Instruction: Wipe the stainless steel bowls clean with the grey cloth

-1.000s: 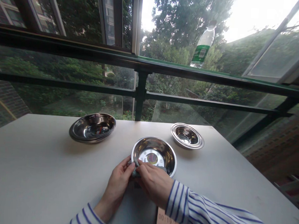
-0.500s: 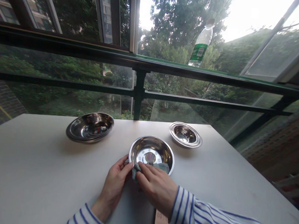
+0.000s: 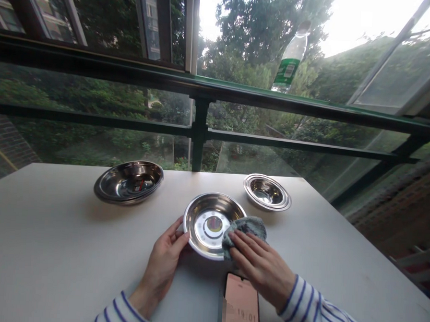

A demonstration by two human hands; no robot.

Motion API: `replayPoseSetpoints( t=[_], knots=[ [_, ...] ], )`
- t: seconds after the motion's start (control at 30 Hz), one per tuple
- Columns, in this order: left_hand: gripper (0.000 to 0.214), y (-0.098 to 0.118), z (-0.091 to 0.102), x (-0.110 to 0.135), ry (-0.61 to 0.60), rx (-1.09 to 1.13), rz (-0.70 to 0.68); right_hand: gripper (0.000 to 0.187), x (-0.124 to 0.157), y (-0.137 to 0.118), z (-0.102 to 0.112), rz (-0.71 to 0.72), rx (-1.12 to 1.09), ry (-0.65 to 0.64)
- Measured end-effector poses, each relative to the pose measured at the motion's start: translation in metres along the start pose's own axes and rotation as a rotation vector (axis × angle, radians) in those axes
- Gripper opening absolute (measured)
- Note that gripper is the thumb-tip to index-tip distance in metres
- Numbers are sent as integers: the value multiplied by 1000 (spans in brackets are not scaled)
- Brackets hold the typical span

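Note:
A shiny stainless steel bowl (image 3: 200, 243) with a round label in its bottom is tilted slightly toward me above the white table. My left hand (image 3: 165, 257) grips its left rim, thumb on the edge and fingers beneath. On the right rim lies a grey-green cloth (image 3: 252, 225), pressed there by my right hand (image 3: 262, 267). The right fingers rest on top of the cloth, and part of the bowl's right edge is hidden under it.
Stacked steel bowls (image 3: 107, 186) stand at the back left of the table (image 3: 52, 248), and smaller ones (image 3: 287, 203) at the back right. A phone (image 3: 241, 304) lies at the near edge. Behind runs a dark green railing (image 3: 150, 83) with a plastic bottle (image 3: 289, 64) on it.
My right hand has moved the cloth from the bowl's near edge round to its right rim. The phone now shows more fully. My left hand keeps its grip on the left rim.

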State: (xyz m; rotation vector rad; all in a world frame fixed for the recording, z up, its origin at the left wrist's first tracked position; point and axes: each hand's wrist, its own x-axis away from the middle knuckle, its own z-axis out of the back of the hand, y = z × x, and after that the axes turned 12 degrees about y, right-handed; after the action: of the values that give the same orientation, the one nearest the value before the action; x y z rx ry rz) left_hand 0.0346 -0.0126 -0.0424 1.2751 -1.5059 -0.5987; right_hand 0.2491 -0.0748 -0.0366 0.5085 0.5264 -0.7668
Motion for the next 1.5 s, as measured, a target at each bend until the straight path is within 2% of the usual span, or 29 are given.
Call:
replayPoseSetpoints(
  t=[0.2, 0.4, 0.53, 0.63, 0.77, 0.83, 0.97, 1.17, 1.37, 1.5],
  knots=[
    [70, 4, 1, 1, 32, -29, -7, 27, 4, -13, -1, -77, -73, 18],
    [64, 8, 4, 0, 37, -80, -14, 25, 10, 6, 1, -76, -96, 62],
    [63, 10, 4, 1, 58, -104, -34, 28, 13, 2, 3, -90, -145, 90],
    [57, 13, 4, 3, 22, -137, -36, 32, 14, 3, 0, -73, -190, 108],
    [55, 15, 4, 5, 35, -156, -49, 33, 15, 14, -5, -233, -210, 189],
    [58, 14, 4, 5, 55, -152, -55, 33, 16, 13, -4, -241, -221, 173],
    [57, 13, 5, 5, 33, -159, -45, 33, 17, 9, 0, -150, -231, 119],
    [55, 16, 4, 5, 43, -168, -55, 30, 12, 29, -8, -289, -258, 205],
    [54, 16, 4, 6, 32, -168, -44, 34, 16, 8, 2, -239, -310, 117],
    [53, 17, 4, 6, 22, -171, -42, 28, 11, 29, -9, -308, -298, 218]
  ],
)
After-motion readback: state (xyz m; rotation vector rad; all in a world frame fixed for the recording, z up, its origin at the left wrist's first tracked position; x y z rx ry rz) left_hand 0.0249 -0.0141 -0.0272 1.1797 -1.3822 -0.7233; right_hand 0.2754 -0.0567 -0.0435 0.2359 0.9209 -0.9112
